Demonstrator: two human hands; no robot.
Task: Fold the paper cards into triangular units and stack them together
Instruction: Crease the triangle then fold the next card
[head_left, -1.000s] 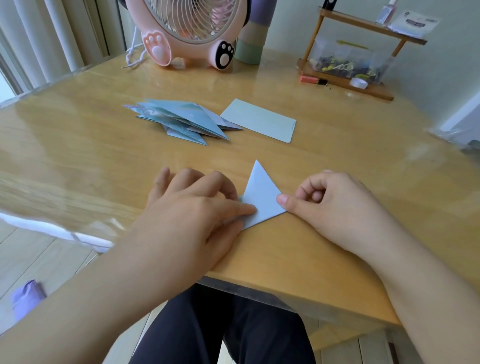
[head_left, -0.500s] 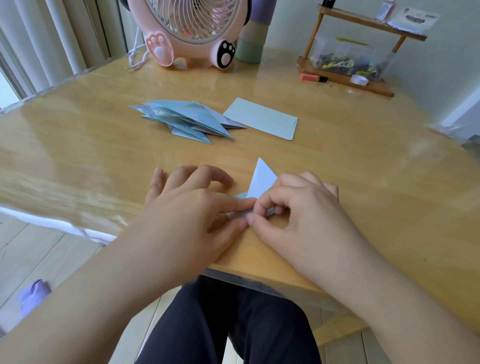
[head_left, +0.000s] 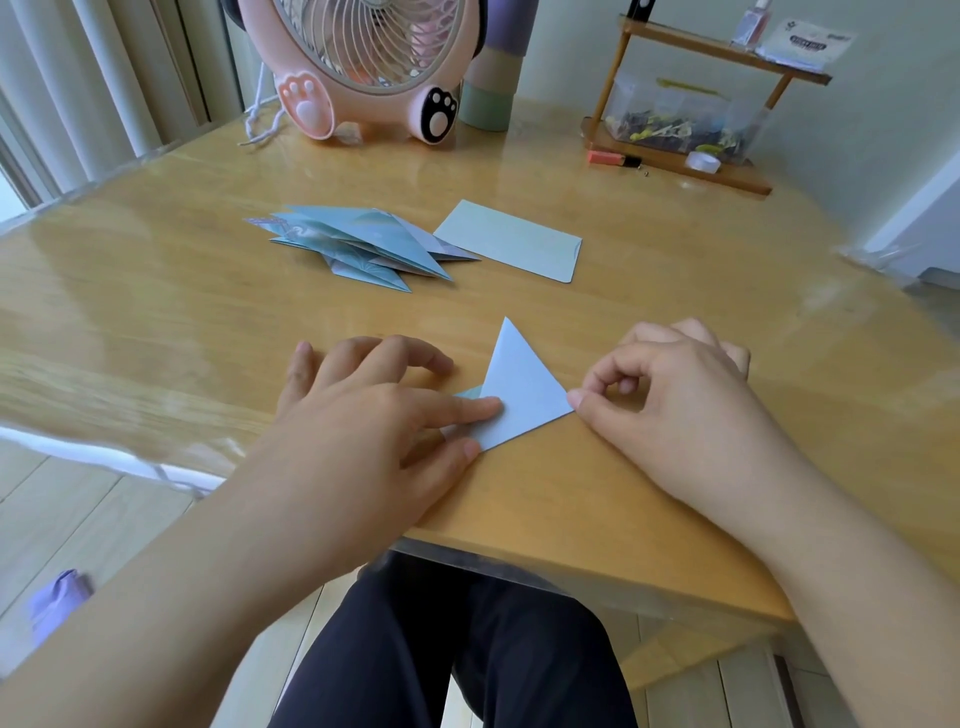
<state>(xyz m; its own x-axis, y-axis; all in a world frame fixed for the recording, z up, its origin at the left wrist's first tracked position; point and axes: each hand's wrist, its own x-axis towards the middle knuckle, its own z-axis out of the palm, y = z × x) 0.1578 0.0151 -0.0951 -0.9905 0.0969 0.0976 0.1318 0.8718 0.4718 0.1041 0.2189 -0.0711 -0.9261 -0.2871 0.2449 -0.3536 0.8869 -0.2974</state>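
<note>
Counter (head_left: 649, 322), glossy wood, carries it all. Pile of folded blue paper triangles (head_left: 358, 249) w/ one flat pale-blue card (head_left: 511, 247) wait at the back. Near edge: pale-blue triangular fold (head_left: 519, 395). Left hand (head_left: 363, 410) pins it, fingers straight; right hand (head_left: 670, 395), fingers curled, thumb tip on its corner. Step: creasing, I'd say. Next needs a firm press.

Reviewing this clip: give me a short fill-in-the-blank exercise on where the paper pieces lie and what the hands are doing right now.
1. The left hand presses its index finger on the pale blue folded ____ nearest the table edge.
2. The right hand touches that paper's ____ corner.
3. The flat unfolded card lies to the ____ of the pile of folded units.
4. Behind the pile stands a pink ____.

Missing words: triangle; right; right; fan
</note>
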